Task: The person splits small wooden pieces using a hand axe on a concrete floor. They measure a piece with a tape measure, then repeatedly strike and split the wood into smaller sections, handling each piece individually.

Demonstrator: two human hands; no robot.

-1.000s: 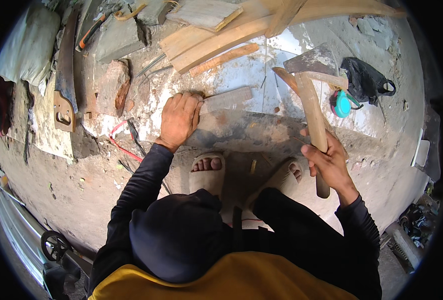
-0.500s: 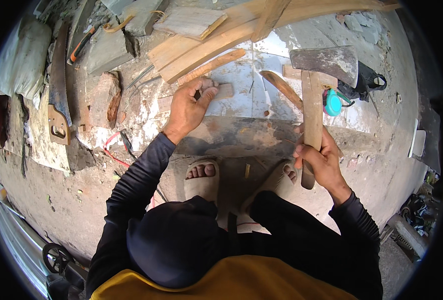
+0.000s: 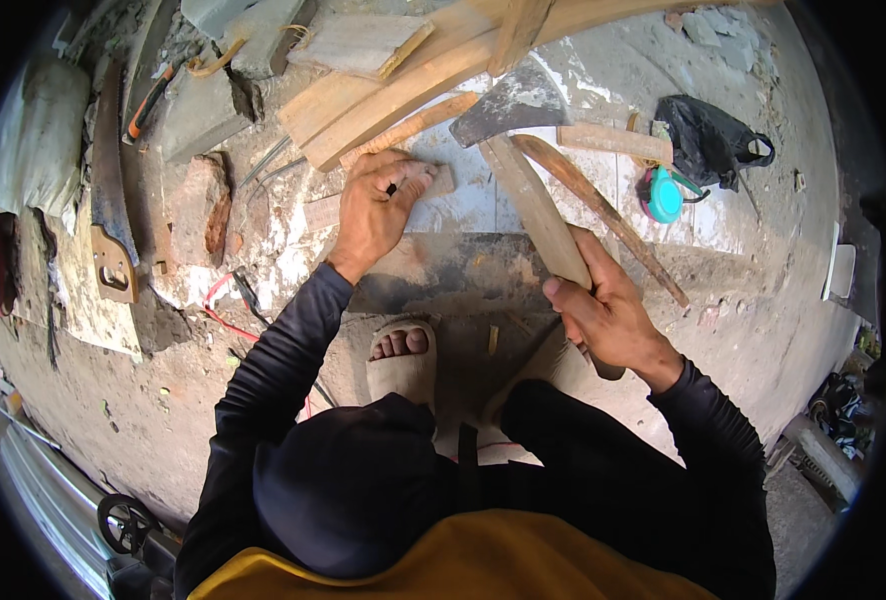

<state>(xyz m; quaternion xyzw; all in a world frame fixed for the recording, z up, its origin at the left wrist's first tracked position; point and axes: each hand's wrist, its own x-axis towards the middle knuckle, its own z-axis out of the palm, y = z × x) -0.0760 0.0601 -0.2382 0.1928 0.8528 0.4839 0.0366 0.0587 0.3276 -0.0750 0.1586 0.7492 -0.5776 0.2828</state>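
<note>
My right hand (image 3: 608, 305) is closed round the lower wooden handle of an axe (image 3: 538, 205). Its dark metal head (image 3: 513, 103) is raised over the white tile, turned toward the left. On the left, my left hand (image 3: 378, 210) has its fingers curled and thumb pressed to the forefinger, low over a small flat strip of wood (image 3: 323, 210) that shows on both sides of it. Whatever the fingers pinch is hidden. Just beyond this hand lies a rough wooden stick (image 3: 413, 128). Beside the axe handle, a dark stick (image 3: 603, 215) slants toward the near edge.
Long wooden boards (image 3: 403, 90) lie at the back. On the left are a handsaw (image 3: 113, 200), an orange-handled tool (image 3: 148, 105) and a broken brick (image 3: 203, 205). To the right are a turquoise tape measure (image 3: 663, 198), a wood block (image 3: 613, 140) and a black plastic bag (image 3: 703, 140).
The axe has swung left, its head now tilted over the tile near my left hand. My right hand has shifted slightly left with it. My left hand stays nearly in place.
</note>
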